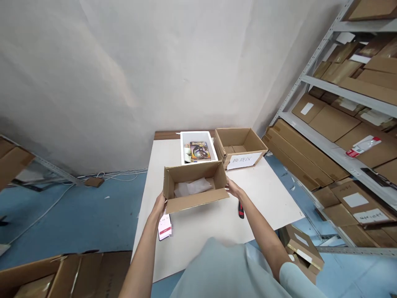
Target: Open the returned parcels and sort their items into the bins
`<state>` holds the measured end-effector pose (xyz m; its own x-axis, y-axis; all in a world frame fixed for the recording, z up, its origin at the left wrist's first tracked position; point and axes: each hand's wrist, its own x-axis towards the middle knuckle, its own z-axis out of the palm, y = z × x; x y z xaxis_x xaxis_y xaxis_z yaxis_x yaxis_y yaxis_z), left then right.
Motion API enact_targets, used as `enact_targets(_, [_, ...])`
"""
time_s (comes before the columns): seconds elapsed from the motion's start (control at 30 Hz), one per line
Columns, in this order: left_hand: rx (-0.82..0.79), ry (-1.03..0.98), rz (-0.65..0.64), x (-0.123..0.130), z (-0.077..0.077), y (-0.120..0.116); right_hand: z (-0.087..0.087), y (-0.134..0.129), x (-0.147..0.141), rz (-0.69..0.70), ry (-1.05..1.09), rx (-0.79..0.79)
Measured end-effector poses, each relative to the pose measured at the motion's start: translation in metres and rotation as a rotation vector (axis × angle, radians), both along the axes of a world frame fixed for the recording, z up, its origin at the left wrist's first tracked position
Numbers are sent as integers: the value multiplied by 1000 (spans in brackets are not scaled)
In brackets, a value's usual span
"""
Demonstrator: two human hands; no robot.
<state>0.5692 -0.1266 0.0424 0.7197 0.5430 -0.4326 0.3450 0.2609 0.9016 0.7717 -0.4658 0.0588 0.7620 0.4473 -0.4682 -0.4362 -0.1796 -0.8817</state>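
Observation:
Between my two hands is an open cardboard box (195,199), its front flap folded out toward me. A crumpled piece of whitish, translucent wrapping (192,187) lies inside it. My left hand (160,204) grips the box's left end, and my right hand (232,187) holds its right end; some fingers are hidden behind the cardboard. Just below my left hand, a phone with a lit screen (164,227) lies on the table. A black and red tool (241,210), perhaps a cutter, rests on the table near my right forearm.
Behind the held box, a white bin (182,149) contains a colourful picture-covered item (200,151). Beside it stands a larger cardboard box (225,154) with a handwritten label. The white tabletop (201,240) meets the wall. Metal shelves (344,93) full of cartons rise at right; more boxes (102,273) sit lower left.

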Motion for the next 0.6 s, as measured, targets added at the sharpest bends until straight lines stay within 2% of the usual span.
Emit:
enact_targets(0.07, [41, -12, -28, -10, 7, -11, 6, -7, -13, 27, -13, 34])
enact_targets(0.13, [97, -42, -33, -20, 20, -18, 15, -26, -27, 22, -46, 78])
enact_targets(0.23, [131, -75, -86, -23, 46, -34, 32, -72, -49, -34, -87, 146])
enact_targets(0.3, [135, -99, -154, -16, 65, -55, 42, -112, -63, -101, -115, 175])
enact_targets(0.43, [186, -120, -254, 18, 92, -125, 53, -204, -90, -287, -172, 203])
enact_targets(0.53, [220, -154, -422, 53, 107, -196, 56, -282, -112, -492, -221, 208])
enact_targets(0.6, [328, -177, -550, 76, 114, -252, 57, -337, -132, -645, -250, 199])
